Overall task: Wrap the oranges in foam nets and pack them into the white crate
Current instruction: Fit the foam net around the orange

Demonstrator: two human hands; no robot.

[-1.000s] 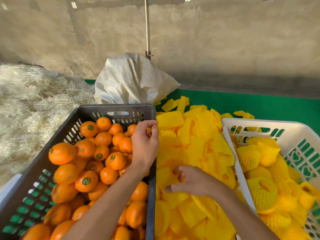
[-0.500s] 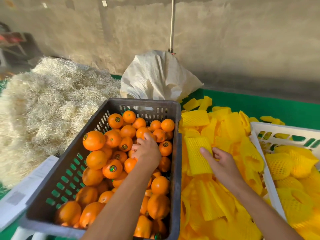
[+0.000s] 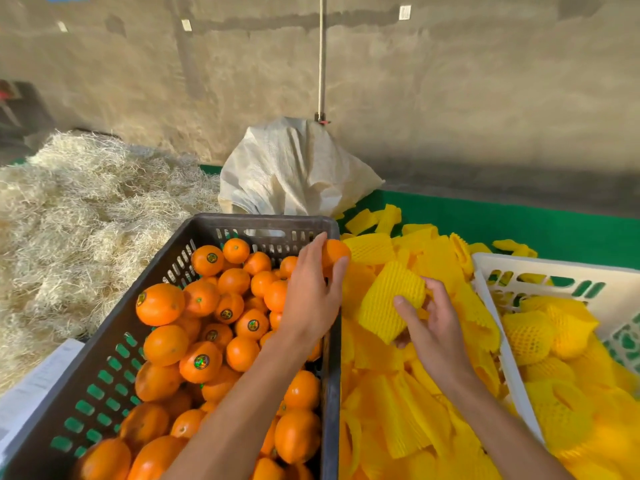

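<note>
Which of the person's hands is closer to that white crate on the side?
The right hand, holding a yellow foam net just beside the white crate. The left hand grips an orange over the dark crate, farther away.

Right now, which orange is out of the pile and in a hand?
The orange gripped in the left hand, up at the far right corner of the dark crate. All the other bare oranges lie heaped inside that crate, untouched.

No words or numbers can be read. The small round stickers [image 3: 201,362] on the round orange fruits [image 3: 160,304] are too tiny to read.
</note>
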